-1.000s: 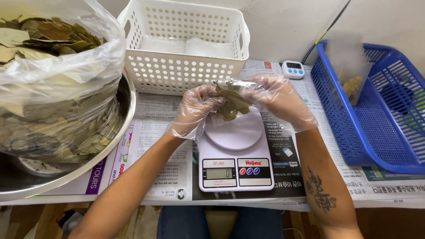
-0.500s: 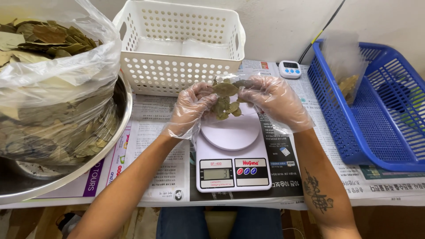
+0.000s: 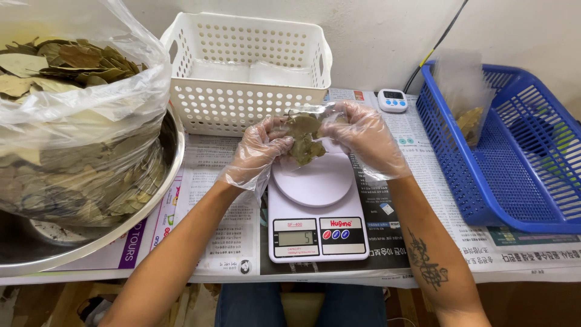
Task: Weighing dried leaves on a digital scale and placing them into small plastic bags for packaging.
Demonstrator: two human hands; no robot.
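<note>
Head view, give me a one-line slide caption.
Gloved left hand and right hand hold a small bag of dried leaves above a scale.

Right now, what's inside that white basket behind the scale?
Inside the white basket, flat clear plastic packets lie along the bottom. Its perforated front wall covers the lower part, so what the packets hold cannot be seen.

Head camera (worn), looking down, close over scale [image 3: 318, 209]
</note>
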